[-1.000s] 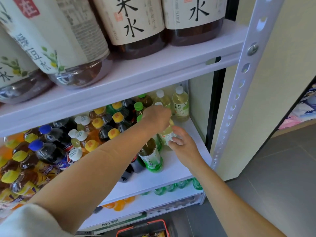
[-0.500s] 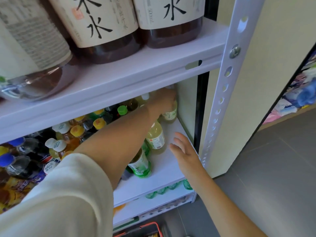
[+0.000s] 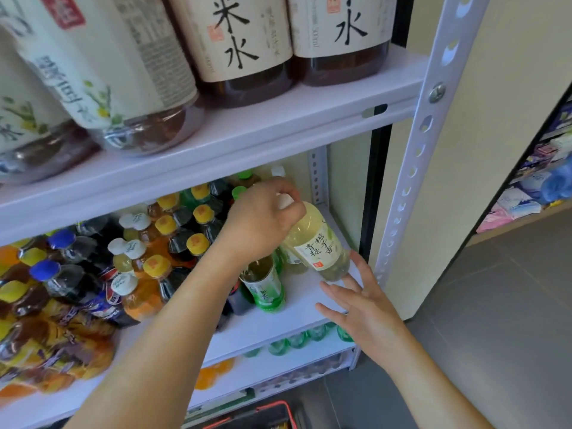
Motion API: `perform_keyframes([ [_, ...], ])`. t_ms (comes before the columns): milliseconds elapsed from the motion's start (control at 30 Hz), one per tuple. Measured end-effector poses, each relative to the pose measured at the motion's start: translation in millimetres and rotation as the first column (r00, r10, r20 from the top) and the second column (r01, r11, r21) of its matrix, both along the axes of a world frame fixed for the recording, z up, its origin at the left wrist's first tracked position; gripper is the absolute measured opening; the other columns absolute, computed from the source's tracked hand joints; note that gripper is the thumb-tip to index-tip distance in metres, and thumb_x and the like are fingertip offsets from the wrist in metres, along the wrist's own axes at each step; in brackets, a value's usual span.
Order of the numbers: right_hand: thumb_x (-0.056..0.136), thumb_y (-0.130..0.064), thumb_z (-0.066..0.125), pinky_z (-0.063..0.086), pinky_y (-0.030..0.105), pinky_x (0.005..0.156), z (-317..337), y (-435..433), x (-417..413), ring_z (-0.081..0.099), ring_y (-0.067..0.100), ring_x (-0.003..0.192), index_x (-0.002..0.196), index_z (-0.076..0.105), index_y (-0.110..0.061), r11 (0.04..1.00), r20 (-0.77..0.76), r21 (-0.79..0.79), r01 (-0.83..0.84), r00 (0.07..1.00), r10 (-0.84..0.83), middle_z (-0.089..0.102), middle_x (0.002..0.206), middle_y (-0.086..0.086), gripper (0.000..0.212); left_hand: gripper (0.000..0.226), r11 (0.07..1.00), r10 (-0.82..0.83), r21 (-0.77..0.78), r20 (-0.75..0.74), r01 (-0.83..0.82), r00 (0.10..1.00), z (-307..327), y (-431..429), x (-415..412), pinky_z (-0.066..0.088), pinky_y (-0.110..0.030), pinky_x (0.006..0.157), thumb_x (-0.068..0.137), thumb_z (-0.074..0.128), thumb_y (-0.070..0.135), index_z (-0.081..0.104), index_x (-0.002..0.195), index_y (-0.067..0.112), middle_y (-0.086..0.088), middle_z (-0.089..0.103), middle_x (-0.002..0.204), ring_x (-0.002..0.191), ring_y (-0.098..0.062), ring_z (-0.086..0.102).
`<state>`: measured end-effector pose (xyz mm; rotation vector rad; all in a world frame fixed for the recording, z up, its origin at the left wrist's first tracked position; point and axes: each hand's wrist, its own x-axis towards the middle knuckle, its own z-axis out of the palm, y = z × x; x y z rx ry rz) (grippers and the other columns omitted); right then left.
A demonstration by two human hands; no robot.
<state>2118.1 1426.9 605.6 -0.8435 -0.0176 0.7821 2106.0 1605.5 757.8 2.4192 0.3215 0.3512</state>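
Note:
My left hand (image 3: 263,221) grips the neck and white cap of a pale yellow drink bottle (image 3: 315,243) with a white label, and the bottle is tilted with its base toward the front right of the middle shelf (image 3: 297,308). My right hand (image 3: 362,301) lies with spread, straight fingers just below and in front of the bottle's base, fingertips close to or touching it. A green-labelled tea bottle (image 3: 266,289) stands upright just left of it, under my left wrist.
Many bottles with yellow, white, blue and green caps (image 3: 161,239) crowd the shelf's left and back. Large labelled bottles (image 3: 244,48) sit on the shelf above. A white perforated upright (image 3: 411,168) bounds the right side. Green bottles (image 3: 297,339) fill the lower shelf; a red-rimmed basket (image 3: 263,413) is below.
My left hand reached to the back of the shelf, took a pale bottle by its top and pulled it forward, tilted. My right hand stayed open near the shelf's front right.

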Motion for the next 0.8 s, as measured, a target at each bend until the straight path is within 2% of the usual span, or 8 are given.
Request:
perform_keyframes([
  [67,0.076,0.007,0.071,0.054,0.047,0.093,6,-3,-2,0.058,0.023,0.125,0.133,0.053,-0.042,0.999,0.021,0.047,0.002,1.0,-0.003,0.055,0.14,0.002,0.077,0.012,0.994,0.031,-0.11,0.041,-0.027,0.999,8,5,-21,0.041,-0.015,0.058,0.086,0.065,0.025,0.063,0.076,0.032,0.018,0.063,0.072,0.067,0.004,0.056],
  [133,0.073,0.008,0.072,0.057,0.039,0.084,14,-7,-4,0.063,0.026,0.116,0.131,0.057,-0.03,0.997,0.056,0.065,0.035,0.998,-0.039,0.059,0.134,0.012,0.071,0.014,0.973,0.043,-0.23,0.071,-0.026,0.997,13,10,-40,0.036,-0.009,0.051,0.089,0.064,0.022,0.065,0.077,0.029,0.022,0.057,0.058,0.055,0.005,0.051],
  [233,0.072,-0.003,0.073,0.057,0.028,0.067,26,-12,-11,0.068,0.027,0.101,0.126,0.061,-0.026,0.998,0.118,0.015,0.057,0.991,-0.058,0.067,0.119,0.015,0.06,0.015,0.915,0.089,-0.402,0.123,-0.033,0.988,15,15,-63,0.036,-0.01,0.048,0.097,0.059,0.023,0.07,0.086,0.024,0.017,0.049,0.051,0.045,0.001,0.042],
  [333,0.076,-0.015,0.072,0.054,0.025,0.055,37,-13,-19,0.07,0.033,0.092,0.129,0.058,-0.025,0.999,0.193,-0.03,0.042,0.981,-0.035,0.071,0.109,0.018,0.057,0.021,0.855,0.151,-0.516,0.158,-0.049,0.976,15,18,-76,0.032,-0.012,0.044,0.098,0.055,0.031,0.073,0.092,0.022,0.013,0.04,0.048,0.046,-0.005,0.033],
  [500,0.079,-0.032,0.064,0.051,0.023,0.046,52,-14,-27,0.068,0.028,0.062,0.128,0.055,-0.008,0.996,0.244,-0.078,0.039,0.97,-0.019,0.07,0.089,0.019,0.056,0.021,0.844,0.005,-0.529,0.185,0.095,0.983,15,27,-97,0.033,-0.014,0.046,0.092,0.058,0.031,0.069,0.109,0.033,0.013,0.045,0.06,0.052,-0.007,0.037],
  [600,0.078,-0.052,0.057,0.049,0.023,0.04,59,-14,-31,0.061,0.023,0.049,0.118,0.058,0.0,0.991,0.213,-0.137,0.005,0.977,0.024,0.064,0.075,0.018,0.066,0.025,0.839,-0.051,-0.522,0.206,0.153,0.977,12,30,-107,0.035,-0.014,0.048,0.091,0.061,0.037,0.066,0.114,0.028,0.013,0.05,0.063,0.053,-0.006,0.041],
  [700,0.072,-0.07,0.051,0.047,0.026,0.038,69,-15,-34,0.059,0.025,0.045,0.11,0.066,-0.006,0.976,0.154,-0.194,-0.097,0.98,0.128,0.06,0.068,0.021,0.076,0.029,0.887,-0.005,-0.447,0.244,0.117,0.97,9,29,-112,0.034,-0.012,0.047,0.094,0.056,0.042,0.064,0.109,0.019,0.01,0.05,0.056,0.049,-0.005,0.042],
  [800,0.072,-0.077,0.044,0.051,0.027,0.042,78,-19,-38,0.064,0.029,0.052,0.104,0.073,-0.017,0.961,0.148,-0.182,-0.207,0.961,0.235,0.063,0.07,0.021,0.074,0.034,0.877,0.073,-0.476,0.254,0.059,0.964,5,27,-116,0.03,-0.016,0.044,0.094,0.053,0.045,0.067,0.098,0.015,0.008,0.046,0.053,0.048,-0.008,0.038],
])
